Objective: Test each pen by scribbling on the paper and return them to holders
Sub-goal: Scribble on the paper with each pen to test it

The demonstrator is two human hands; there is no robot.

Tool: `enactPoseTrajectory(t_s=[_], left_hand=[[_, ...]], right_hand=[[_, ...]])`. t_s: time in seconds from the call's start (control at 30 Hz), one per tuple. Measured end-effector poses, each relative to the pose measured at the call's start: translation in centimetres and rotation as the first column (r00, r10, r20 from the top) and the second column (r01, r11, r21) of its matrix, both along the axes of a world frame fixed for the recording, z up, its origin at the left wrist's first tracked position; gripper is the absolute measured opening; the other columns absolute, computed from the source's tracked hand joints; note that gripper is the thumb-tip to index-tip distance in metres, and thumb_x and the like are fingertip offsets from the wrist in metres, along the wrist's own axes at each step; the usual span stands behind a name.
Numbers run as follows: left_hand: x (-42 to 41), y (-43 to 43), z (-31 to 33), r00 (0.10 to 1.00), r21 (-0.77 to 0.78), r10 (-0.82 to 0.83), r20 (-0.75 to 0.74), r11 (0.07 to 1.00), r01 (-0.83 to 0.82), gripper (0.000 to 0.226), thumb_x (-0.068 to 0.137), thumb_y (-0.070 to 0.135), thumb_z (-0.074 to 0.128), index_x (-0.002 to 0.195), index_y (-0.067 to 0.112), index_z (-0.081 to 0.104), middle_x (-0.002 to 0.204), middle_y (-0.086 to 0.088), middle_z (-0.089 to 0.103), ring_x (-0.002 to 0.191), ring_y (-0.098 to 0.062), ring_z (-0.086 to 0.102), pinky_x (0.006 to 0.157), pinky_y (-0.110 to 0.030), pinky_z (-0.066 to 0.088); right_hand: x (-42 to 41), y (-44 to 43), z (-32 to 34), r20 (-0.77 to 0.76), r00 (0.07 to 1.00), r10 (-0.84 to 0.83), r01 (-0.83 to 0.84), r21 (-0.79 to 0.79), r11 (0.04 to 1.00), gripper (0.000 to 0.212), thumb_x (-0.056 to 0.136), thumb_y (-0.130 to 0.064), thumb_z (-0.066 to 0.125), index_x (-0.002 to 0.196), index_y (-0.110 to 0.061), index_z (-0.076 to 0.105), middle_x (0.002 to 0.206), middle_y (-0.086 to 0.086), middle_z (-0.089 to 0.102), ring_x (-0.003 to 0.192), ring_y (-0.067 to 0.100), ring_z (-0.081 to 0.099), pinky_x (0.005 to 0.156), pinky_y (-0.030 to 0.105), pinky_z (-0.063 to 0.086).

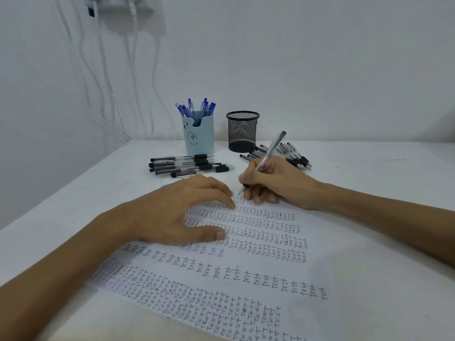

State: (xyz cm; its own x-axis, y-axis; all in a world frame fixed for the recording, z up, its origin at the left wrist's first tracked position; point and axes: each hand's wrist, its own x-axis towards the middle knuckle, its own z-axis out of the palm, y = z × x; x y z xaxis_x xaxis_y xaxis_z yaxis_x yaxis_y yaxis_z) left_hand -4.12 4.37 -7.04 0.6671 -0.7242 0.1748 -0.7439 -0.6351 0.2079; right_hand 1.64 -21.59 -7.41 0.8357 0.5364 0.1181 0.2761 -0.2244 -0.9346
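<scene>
The white surface (369,173) carries everything I am working with, and most of its near half is taken by the paper (246,274), a thin, limp sheet covered in rows of the word "TEST"; I judge it would slide or wrinkle under a moving nib if nothing pinned it. The left grip (177,212) does that job: it is released, fingers spread and fingertips and thumb pressed down on the sheet, grasping nothing. The right grip (273,183) rests on the paper's far edge, clenched around a pen in a writing hold. Behind them stand two holders, near each other but apart. The pale blue holder (199,136), with a bear face drawn on it, has a bunch of blue pens (197,109) standing upright in it. In the black mesh holder (242,131) I see no pen above the rim or through the mesh. A left pile of black pens (189,164) lies flat just in front of the blue holder, and a right pile of black pens (293,153) lies beside the mesh one, partly hidden by the right grip. The pen (270,150) in use is clear-barrelled with a dark end, tilted back, its tip at the paper. It looks light, stiff and smooth, so I would hold it low on the dark rubbery sleeve near the tip.
</scene>
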Motion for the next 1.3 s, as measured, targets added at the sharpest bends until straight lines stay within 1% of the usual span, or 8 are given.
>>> enactPoseTrajectory(t_s=[0.1,0.3,0.4,0.7,0.87,0.97,1.07,1.3], left_hand=[[0.0,0.0,0.1,1.000,0.000,0.004,-0.005,1.000,-0.004,0.052,0.092,0.065,0.063,0.139,0.045,0.055,0.146,0.030,0.043,0.139,0.006,0.038,0.115,-0.021,0.035],[-0.1,0.0,0.1,1.000,0.004,0.001,-0.007,1.000,-0.001,0.052,0.092,0.066,0.062,0.139,0.045,0.054,0.146,0.031,0.042,0.139,0.006,0.037,0.114,-0.021,0.034],[-0.1,0.0,0.1,1.000,0.003,0.006,-0.016,1.000,-0.006,0.053,0.092,0.066,0.062,0.139,0.045,0.054,0.146,0.031,0.042,0.139,0.007,0.036,0.114,-0.018,0.032],[-0.2,-0.1,0.2,1.000,0.003,0.003,-0.018,1.000,-0.003,0.052,0.093,0.065,0.062,0.139,0.044,0.055,0.146,0.029,0.043,0.139,0.005,0.038,0.115,-0.027,0.037],[-0.2,-0.1,0.2,1.000,-0.008,-0.004,-0.018,1.000,0.004,0.050,0.093,0.064,0.063,0.139,0.043,0.055,0.146,0.029,0.044,0.139,0.003,0.039,0.115,-0.028,0.037],[-0.2,-0.1,0.1,1.000,-0.009,-0.002,-0.011,1.000,0.002,0.050,0.093,0.064,0.063,0.138,0.044,0.055,0.146,0.029,0.044,0.139,0.004,0.038,0.115,-0.023,0.035],[-0.2,-0.2,0.2,1.000,-0.007,-0.002,-0.015,1.000,0.002,0.051,0.092,0.064,0.062,0.138,0.043,0.056,0.145,0.029,0.044,0.139,0.005,0.038,0.114,-0.019,0.033],[-0.3,-0.1,0.2,1.000,-0.006,-0.005,-0.009,1.000,0.005,0.050,0.093,0.063,0.063,0.138,0.043,0.056,0.146,0.029,0.044,0.139,0.005,0.038,0.113,-0.012,0.030]], right_hand=[[-0.2,0.0,-0.2,0.063,0.997,-0.053,0.053,-0.004,0.999,0.011,0.093,-0.002,0.065,0.086,0.006,0.065,0.072,0.021,0.071,0.052,0.025,0.053,0.044,0.026,0.039],[-0.9,0.0,-0.4,0.199,0.978,-0.065,0.076,-0.047,0.996,0.009,0.088,0.007,0.064,0.080,0.011,0.062,0.054,0.011,0.064,0.042,0.010,0.051,0.047,0.016,0.040],[-1.0,0.1,-0.4,0.199,0.978,-0.058,0.071,-0.059,0.996,0.008,0.088,0.008,0.064,0.081,0.011,0.063,0.055,0.012,0.064,0.043,0.009,0.051,0.047,0.016,0.040],[-1.0,0.1,-0.3,0.196,0.979,-0.062,0.079,-0.078,0.994,0.008,0.089,0.005,0.066,0.081,0.006,0.065,0.057,0.012,0.065,0.050,0.018,0.051,0.050,0.020,0.041],[-1.0,0.3,-0.3,0.183,0.980,-0.083,0.099,-0.078,0.992,0.012,0.089,0.005,0.064,0.077,0.006,0.062,0.055,0.011,0.064,0.045,0.012,0.050,0.048,0.017,0.041],[-1.0,0.3,-0.3,0.177,0.980,-0.097,0.113,-0.084,0.990,0.012,0.089,0.004,0.064,0.081,0.011,0.062,0.056,0.012,0.064,0.043,0.008,0.049,0.047,0.014,0.039],[-1.0,0.4,-0.2,0.179,0.979,-0.093,0.112,-0.100,0.989,0.012,0.089,0.003,0.065,0.078,0.007,0.062,0.054,0.009,0.064,0.042,0.006,0.049,0.046,0.014,0.038],[-0.9,0.3,-0.3,0.190,0.976,-0.108,0.130,-0.109,0.985,0.012,0.088,0.000,0.067,0.080,0.008,0.063,0.058,0.015,0.065,0.047,0.014,0.050,0.048,0.018,0.039]])
